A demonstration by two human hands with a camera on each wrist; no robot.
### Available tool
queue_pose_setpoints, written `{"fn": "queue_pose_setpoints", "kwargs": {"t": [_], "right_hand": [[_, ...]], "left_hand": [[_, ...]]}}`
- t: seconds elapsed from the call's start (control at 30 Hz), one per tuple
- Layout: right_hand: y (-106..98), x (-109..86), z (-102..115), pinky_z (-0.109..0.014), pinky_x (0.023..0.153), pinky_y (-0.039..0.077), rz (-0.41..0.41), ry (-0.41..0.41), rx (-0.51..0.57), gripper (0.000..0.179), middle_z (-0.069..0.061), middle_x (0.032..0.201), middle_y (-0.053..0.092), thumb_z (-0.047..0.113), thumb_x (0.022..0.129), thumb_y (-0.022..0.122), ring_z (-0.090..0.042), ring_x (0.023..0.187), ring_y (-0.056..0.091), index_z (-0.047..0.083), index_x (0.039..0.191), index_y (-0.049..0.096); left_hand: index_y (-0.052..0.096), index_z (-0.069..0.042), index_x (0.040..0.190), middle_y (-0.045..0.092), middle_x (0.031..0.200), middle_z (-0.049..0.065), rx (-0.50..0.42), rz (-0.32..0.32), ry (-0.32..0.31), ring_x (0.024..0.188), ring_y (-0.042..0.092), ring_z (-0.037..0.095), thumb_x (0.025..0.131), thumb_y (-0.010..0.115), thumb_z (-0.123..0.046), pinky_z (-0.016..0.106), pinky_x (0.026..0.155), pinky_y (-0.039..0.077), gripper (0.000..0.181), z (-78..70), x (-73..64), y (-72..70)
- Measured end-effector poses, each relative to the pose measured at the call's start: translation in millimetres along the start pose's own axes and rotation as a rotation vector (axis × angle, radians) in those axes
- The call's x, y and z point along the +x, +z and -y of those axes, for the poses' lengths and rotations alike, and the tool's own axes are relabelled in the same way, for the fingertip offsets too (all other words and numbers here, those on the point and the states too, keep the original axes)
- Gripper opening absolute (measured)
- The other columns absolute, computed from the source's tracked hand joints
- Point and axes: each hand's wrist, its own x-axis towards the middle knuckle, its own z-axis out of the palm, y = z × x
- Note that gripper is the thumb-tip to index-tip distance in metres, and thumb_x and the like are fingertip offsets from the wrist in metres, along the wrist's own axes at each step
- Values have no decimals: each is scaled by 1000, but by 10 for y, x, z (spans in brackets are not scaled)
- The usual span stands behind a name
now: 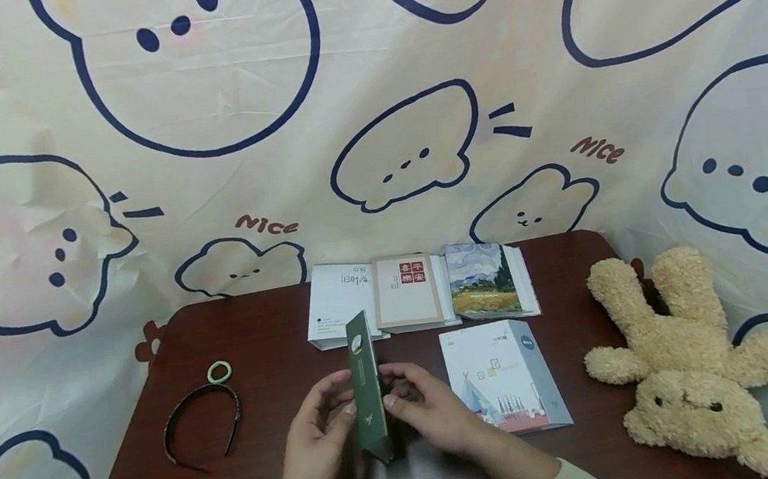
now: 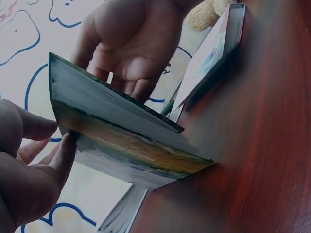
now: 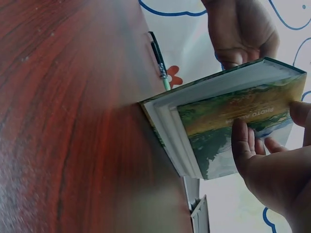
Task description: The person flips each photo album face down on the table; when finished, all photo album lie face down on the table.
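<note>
1. The green album stands up between two hands, at the front of the table.
2. The left hand has bent fingers and pinches the album near its spine.
3. The right hand has fingers a bit bent, holding the other cover and the spine.
4. Three books lie behind.
5. A tent book and a toy lie to the right.
6. A hairband lies left.

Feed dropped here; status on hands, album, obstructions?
Left hand, right hand holding green-spined album between them. On edge, spine facing head camera. White-and-blue book beside right hand; might crowd it.
</note>
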Motion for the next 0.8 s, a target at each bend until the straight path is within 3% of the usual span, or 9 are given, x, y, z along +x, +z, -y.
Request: {"fn": "queue_pose_setpoints", "kwargs": {"t": [0.17, 0.37, 0.6, 0.8], "right_hand": [[-73, -1, 49, -34, 96, 56, -3, 8, 96, 46, -18, 141, 54, 22, 108, 58, -28, 122, 61, 5, 150, 49], [-179, -43, 91, -31, 97, 53, -22, 29, 72, 49, -18, 142, 55, 26, 108, 57, -29, 125, 61, 7, 152, 47], [-297, -92, 102, -31, 92, 56, -34, 72, 94, 54, -20, 140, 57, 26, 108, 58, -29, 123, 62, 5, 154, 42], [-379, -131, 93, -33, 89, 58, -51, 103, 96, 59, -20, 130, 63, 25, 106, 63, -29, 119, 64, 4, 155, 39]], "left_hand": [[60, -9, 140, 68, 126, 12, 4, 28, -3, 117, 64, 26, 98, 63, 6, 28, 90, 56, 45, 44, 17, 73], [60, -11, 140, 69, 125, 12, 49, 71, -5, 119, 64, 27, 99, 65, 1, 28, 87, 57, 43, 143, 18, 161], [61, -12, 139, 64, 130, 13, 48, 114, 14, 121, 61, 29, 96, 71, -3, 29, 92, 55, 45, 206, 25, 276], [63, -13, 136, 60, 133, 12, 76, 114, 25, 120, 59, 30, 94, 75, -5, 39, 99, 54, 45, 233, 55, 371]]}}
